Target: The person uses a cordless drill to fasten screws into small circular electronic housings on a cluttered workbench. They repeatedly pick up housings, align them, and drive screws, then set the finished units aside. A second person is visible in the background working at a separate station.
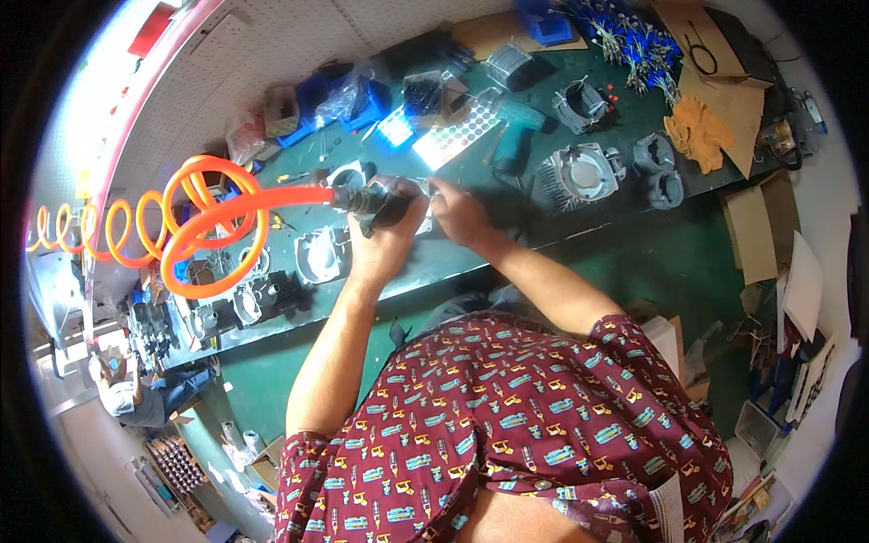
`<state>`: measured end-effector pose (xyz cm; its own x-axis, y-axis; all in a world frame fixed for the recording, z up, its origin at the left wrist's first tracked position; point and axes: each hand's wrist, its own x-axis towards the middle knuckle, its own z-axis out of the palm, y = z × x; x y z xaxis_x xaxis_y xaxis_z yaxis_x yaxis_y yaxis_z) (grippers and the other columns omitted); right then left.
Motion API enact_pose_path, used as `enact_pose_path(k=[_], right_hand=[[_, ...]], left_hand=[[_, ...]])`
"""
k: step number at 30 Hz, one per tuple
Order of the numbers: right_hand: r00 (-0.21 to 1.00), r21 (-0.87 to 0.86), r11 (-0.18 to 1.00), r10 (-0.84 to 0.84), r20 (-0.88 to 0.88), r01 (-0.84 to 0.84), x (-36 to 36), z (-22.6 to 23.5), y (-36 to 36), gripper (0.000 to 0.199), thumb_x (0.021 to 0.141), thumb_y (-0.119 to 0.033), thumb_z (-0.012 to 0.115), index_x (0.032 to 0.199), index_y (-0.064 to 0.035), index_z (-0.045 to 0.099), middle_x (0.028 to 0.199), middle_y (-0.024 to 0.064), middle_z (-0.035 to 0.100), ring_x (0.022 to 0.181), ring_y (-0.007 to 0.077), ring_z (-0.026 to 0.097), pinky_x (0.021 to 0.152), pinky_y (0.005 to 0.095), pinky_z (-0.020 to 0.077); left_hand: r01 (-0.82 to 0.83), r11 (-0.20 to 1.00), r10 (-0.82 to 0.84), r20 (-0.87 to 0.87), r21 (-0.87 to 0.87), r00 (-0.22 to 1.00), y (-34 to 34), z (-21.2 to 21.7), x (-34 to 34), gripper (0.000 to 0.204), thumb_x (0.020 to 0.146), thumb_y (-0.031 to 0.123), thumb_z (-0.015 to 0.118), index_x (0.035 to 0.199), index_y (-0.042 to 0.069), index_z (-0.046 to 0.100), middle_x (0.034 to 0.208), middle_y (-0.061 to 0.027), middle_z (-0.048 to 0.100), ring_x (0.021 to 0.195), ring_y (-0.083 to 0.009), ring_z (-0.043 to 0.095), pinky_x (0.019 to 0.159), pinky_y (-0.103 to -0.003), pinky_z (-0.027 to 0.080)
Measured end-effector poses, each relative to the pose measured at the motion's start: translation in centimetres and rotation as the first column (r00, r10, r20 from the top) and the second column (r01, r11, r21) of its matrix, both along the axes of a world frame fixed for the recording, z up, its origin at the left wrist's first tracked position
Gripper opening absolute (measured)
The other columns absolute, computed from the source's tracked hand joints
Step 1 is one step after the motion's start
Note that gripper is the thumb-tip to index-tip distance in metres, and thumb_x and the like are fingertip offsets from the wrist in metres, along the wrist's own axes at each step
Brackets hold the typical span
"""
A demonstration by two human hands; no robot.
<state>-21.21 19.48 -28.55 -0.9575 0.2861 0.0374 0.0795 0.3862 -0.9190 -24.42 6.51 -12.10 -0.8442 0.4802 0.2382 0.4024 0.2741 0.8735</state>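
My left hand (387, 246) is wrapped round a dark air tool (373, 201), whose rear end joins a coiled orange air hose (213, 217). Close by on its right, my right hand (463, 215) has its fingers drawn together at the tool's front end. What they pinch is too small to make out. A pale metal part (424, 223) shows between the two hands, mostly covered by them. Left of my left wrist lies an open cast metal motor housing (319, 256). Behind the tool sits another round metal housing (347, 176).
Right of my hands stand a finned motor housing (581, 174) and a green cordless drill (518, 140). Behind lie a sheet of round stickers (460, 129) and blue bins (367, 107). Orange gloves (699, 133) rest at the right. Another person (136, 398) sits at the far left.
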Motion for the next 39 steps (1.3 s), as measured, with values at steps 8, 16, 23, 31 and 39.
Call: enact_pose_path(k=[8,16,23,31,39], right_hand=[[0.999,0.141,0.989,-0.032,-0.025,0.035,-1.0,-2.2,0.4,0.05,0.094,-0.036,0.052,0.137,-0.0108,0.054,0.126,0.0232,0.063,0.117,0.0428,0.058,0.099,0.0505,0.0455],[0.868,0.103,0.992,-0.016,-0.497,0.077,0.7,6.8,-4.7,0.037,0.085,-0.018,0.071,0.117,-0.001,0.064,0.113,0.0175,0.067,0.103,0.0359,0.062,0.091,0.0441,0.0494],[0.985,0.176,0.979,0.124,-0.119,-0.102,-2.5,2.2,-15.7,0.079,0.085,-0.033,0.074,0.146,0.0019,0.038,0.148,0.0257,0.042,0.136,0.0413,0.041,0.114,0.0471,0.0349],[0.989,0.153,0.986,0.079,-0.124,-0.059,-2.4,-0.7,-15.7,0.06,0.093,-0.022,0.064,0.144,0.0,0.042,0.141,0.0242,0.05,0.13,0.0402,0.049,0.11,0.0448,0.04],[0.996,0.104,0.992,0.08,-0.048,-0.075,-2.2,0.0,-14.7,0.06,0.09,-0.014,0.066,0.145,-0.0047,0.043,0.138,0.024,0.054,0.126,0.0404,0.054,0.105,0.0447,0.0441]], left_hand=[[-0.153,0.946,0.157,0.008,0.285,0.988,-4.0,3.8,-0.4,0.017,0.087,0.014,0.072,0.101,0.004,0.069,0.098,-0.0066,0.067,0.102,-0.0198,0.061,0.1,-0.037,0.044],[-0.425,0.885,0.439,-0.035,0.19,0.898,-17.7,4.4,-4.5,0.018,0.085,-0.002,0.067,0.103,0.001,0.065,0.111,-0.0107,0.065,0.102,-0.0225,0.064,0.096,-0.039,0.049],[-0.421,0.865,0.415,0.081,0.274,0.906,-21.4,-1.6,-7.0,0.018,0.089,0.003,0.069,0.105,0.002,0.06,0.104,-0.0094,0.063,0.099,-0.0201,0.066,0.091,-0.036,0.052],[-0.257,0.9,0.254,0.054,0.352,0.966,-21.6,-4.4,-7.4,0.021,0.092,0.001,0.066,0.11,0.002,0.056,0.109,-0.0107,0.059,0.101,-0.0215,0.065,0.095,-0.038,0.052],[-0.21,0.938,0.185,0.114,0.277,0.976,-19.3,-3.0,-8.6,0.019,0.082,0.004,0.076,0.099,0.002,0.069,0.097,-0.0067,0.067,0.09,-0.0165,0.062,0.084,-0.033,0.05]])
